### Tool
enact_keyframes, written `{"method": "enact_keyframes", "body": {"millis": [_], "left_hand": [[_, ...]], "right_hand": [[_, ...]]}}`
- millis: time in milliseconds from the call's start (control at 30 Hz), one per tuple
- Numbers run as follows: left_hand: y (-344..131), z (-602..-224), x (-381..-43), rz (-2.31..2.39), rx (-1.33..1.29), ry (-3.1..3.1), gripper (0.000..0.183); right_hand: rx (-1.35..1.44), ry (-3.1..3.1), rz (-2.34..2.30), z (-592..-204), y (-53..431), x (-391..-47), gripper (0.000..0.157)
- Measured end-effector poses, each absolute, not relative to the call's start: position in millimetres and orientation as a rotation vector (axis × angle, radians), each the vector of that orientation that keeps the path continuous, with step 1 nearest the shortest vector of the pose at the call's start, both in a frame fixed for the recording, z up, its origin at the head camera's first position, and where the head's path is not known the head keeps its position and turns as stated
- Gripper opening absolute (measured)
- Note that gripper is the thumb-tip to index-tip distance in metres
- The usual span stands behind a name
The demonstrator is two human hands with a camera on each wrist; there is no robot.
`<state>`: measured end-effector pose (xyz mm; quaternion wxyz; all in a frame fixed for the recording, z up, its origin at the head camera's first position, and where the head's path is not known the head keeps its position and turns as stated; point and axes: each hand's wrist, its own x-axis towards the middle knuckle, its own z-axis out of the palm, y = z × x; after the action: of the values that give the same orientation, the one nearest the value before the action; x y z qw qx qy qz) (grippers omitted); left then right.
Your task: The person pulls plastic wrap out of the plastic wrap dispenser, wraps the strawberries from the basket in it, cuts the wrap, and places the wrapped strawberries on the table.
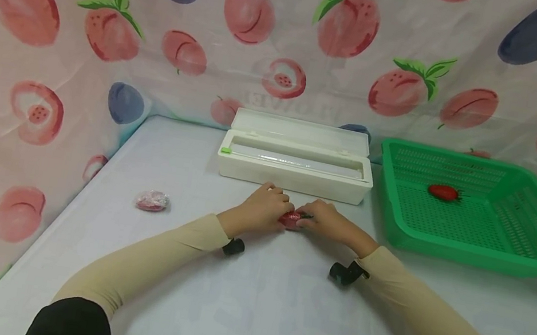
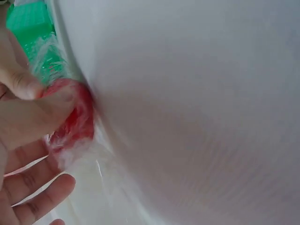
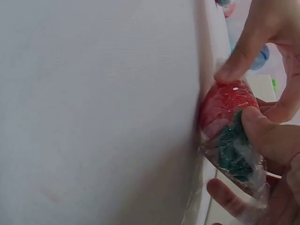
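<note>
Pinches a film-wrapped red fruit in partly closed left hand and right hand, with its long axis left-to-right and green end rightward.

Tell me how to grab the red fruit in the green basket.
Pinch the red fruit across mid-body, near side to far side, probably best from above: it lies lengthwise left to right, and the walls of the green basket rise around it. Avoid the thin stem end at its right. The right hand is nearer, but is holding the wrapped fruit.
</note>
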<state>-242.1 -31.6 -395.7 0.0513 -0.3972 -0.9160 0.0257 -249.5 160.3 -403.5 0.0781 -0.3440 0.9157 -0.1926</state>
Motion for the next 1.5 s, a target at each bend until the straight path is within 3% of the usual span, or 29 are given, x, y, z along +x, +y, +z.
{"method": "enact_keyframes", "body": {"millis": [600, 1000, 1267, 1500], "left_hand": [[-28, -399, -244, 0.132, -1.176, -2.866, 0.035], [-29, -394, -242, 0.097, -1.168, -2.843, 0.046], [-29, -395, -243, 0.017, -1.147, -2.811, 0.027], [-28, -397, -244, 0.045, -1.074, -2.864, 0.024]], "right_hand": [[-0.962, 2.958, -0.492, -397, 162, -240, 0.033], [-1.033, 2.933, -0.519, -406, 163, -245, 0.018], [-1.033, 2.938, -0.640, -413, 166, -250, 0.010], [-0.920, 2.960, -0.532, -408, 164, -246, 0.028]]}}
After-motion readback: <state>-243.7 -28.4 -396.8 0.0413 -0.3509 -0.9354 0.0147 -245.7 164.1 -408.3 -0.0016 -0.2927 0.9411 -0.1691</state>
